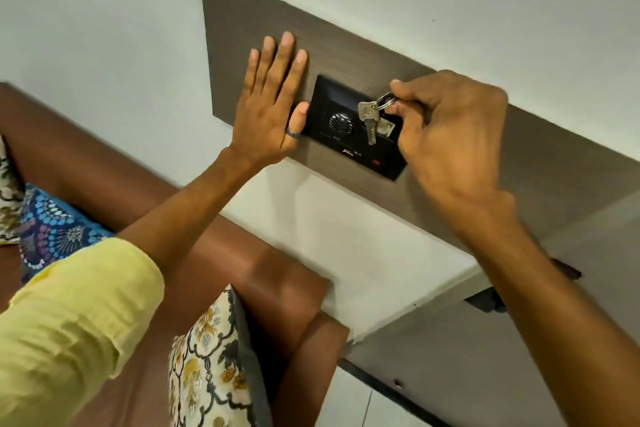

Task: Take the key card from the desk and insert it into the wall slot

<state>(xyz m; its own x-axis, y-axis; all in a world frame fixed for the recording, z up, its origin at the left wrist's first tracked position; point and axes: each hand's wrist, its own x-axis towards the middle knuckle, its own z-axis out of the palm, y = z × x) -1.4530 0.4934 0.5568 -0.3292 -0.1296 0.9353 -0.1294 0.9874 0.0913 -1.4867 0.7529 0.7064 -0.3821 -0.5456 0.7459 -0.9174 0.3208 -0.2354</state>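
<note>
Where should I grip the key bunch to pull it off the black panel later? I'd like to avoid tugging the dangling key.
Pinch the metal ring from the right, as the right hand does. The key hangs loose below it and would swing. The tag looks set in the black panel, so the ring is the free, rigid part.

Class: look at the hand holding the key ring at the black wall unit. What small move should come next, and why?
Probably push the pale card further into the black wall unit: the right hand pinches the metal key ring, part of the card shows, and the flat left hand braces the wooden panel.
</note>
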